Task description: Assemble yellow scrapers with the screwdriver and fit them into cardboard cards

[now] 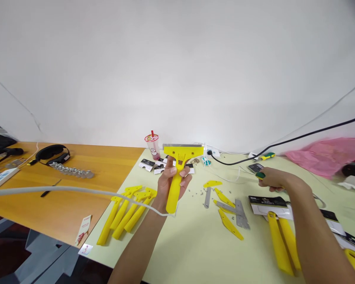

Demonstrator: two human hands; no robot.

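Note:
My left hand (167,181) is wrapped round the yellow handle of a scraper (180,151), holding it upright with its metal blade edge at the top. Two screws show in the scraper's head. Over the right side of the table, my right hand (272,178) is closed on a screwdriver (260,175); only its green handle end shows clearly. Between the hands lie yellow cover plates (230,225), grey metal blades (239,209) and several small screws (201,193). Several yellow scraper handles (130,209) rest side by side left of my left forearm.
Packaged yellow scrapers (279,240) lie under my right forearm. At the back are a drink cup (154,148), small black-and-white boxes (146,165), another screwdriver (268,156) and a pink plastic bag (325,154). A white cable (77,190) crosses in front of the left forearm.

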